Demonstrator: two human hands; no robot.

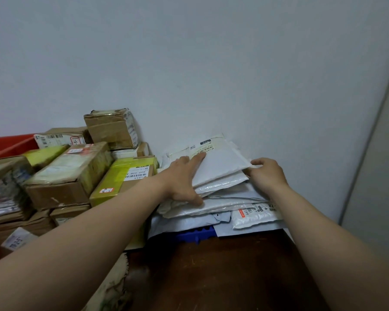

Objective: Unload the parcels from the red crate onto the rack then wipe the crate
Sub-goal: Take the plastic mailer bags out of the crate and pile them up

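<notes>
A stack of white padded mailers (pixel 220 194) lies against the wall, on top of something blue (pixel 198 234). My left hand (pixel 182 178) presses on the left side of the top white mailer (pixel 220 162), index finger stretched along it and thumb at the stack's lower edge. My right hand (pixel 266 173) grips the right edge of the same mailers with curled fingers. A red crate (pixel 11 145) shows at the far left behind the boxes.
Several taped cardboard parcels (pixel 70 173) and a yellow-taped box (pixel 126 178) are piled to the left of the mailers. A dark brown surface (pixel 222 272) lies in front. The white wall stands close behind, with a corner at the right.
</notes>
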